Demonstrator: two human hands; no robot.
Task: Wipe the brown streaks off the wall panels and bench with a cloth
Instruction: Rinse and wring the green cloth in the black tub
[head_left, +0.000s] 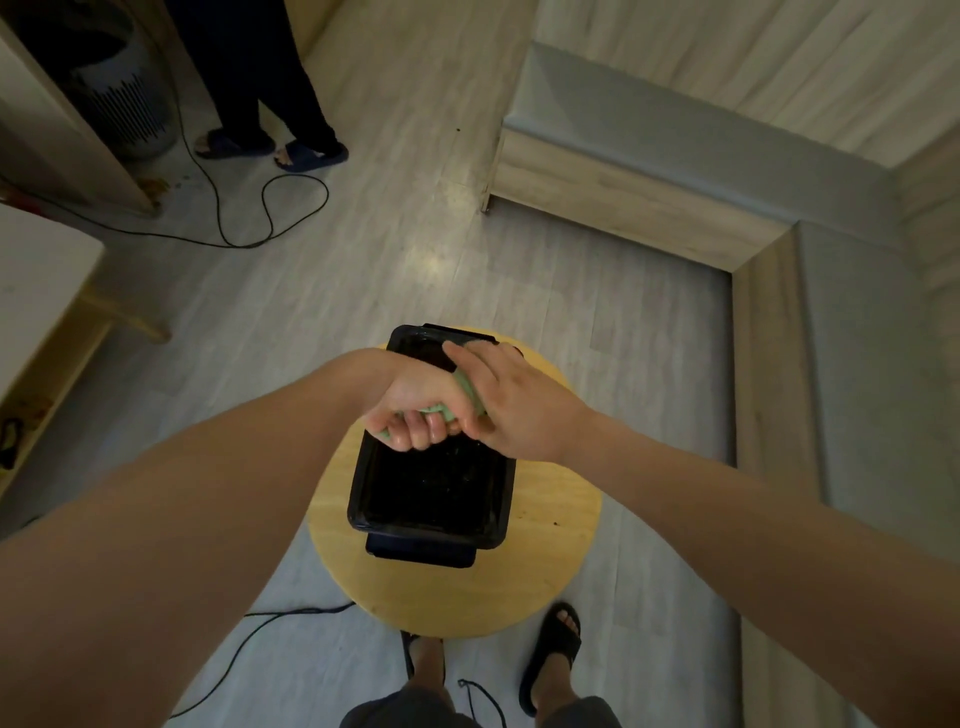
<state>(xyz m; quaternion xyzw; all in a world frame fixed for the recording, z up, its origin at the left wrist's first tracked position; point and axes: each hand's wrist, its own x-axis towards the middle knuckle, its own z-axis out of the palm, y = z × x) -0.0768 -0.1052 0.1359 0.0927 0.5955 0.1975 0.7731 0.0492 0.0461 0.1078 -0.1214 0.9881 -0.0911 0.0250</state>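
Both my hands grip a pale green cloth (467, 388), twisted into a roll, above a black plastic tub (431, 499). My left hand (415, 410) is fisted round its lower end, fingers curled toward me. My right hand (509, 400) wraps the upper end, and most of the cloth is hidden inside the two fists. The tub stands on a round wooden stool (550, 545). An L-shaped bench with a grey seat (649, 135) and light wood front runs along wood-look wall panels (753, 57) at the upper right. No brown streaks are visible from here.
Another person's legs in dark slippers (291, 150) stand at the upper left beside a grey cylindrical appliance (124, 109). A black cable (270, 208) loops over the floor there; another cable (249, 639) trails by the stool. A white table (36, 280) sits at the left. My sandalled feet (550, 654) are below.
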